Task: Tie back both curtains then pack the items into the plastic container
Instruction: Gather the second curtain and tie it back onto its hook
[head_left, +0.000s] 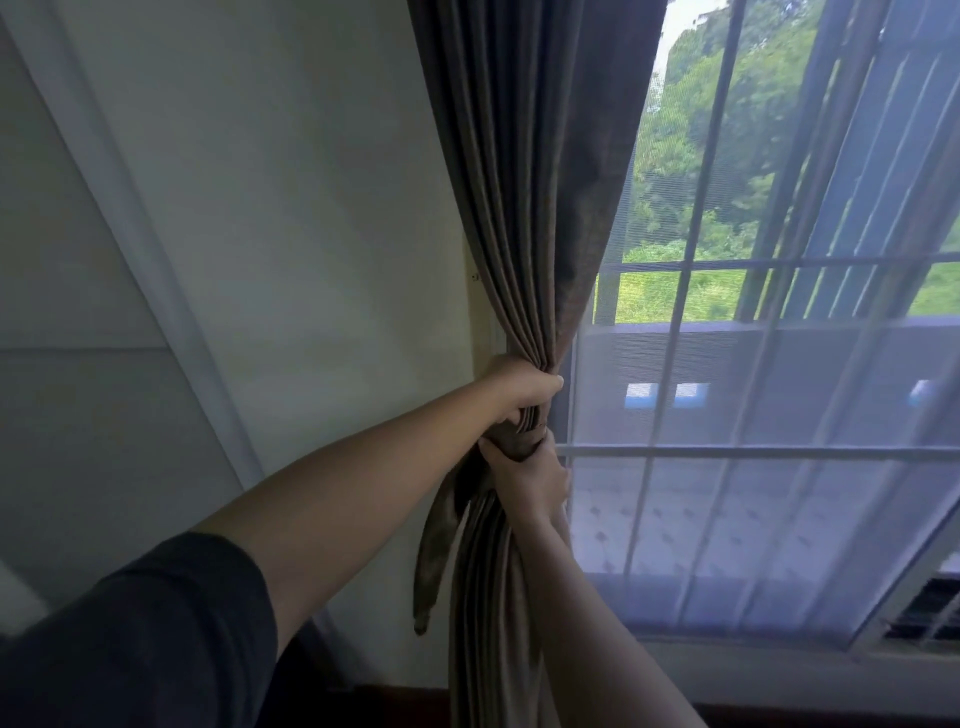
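The brown curtain (524, 197) hangs at the window's (779, 364) left edge, bunched into a narrow neck against the wall (291, 208). The left hand (519, 392) is clenched around that neck from the wall side, thumb on top. Just below, touching it, the right hand (530, 478) is closed on the tie (519, 447) wrapped around the folds. A loose tie end (434, 561) dangles left of the gathered fabric. A sheer (727, 493) covers the lower panes.
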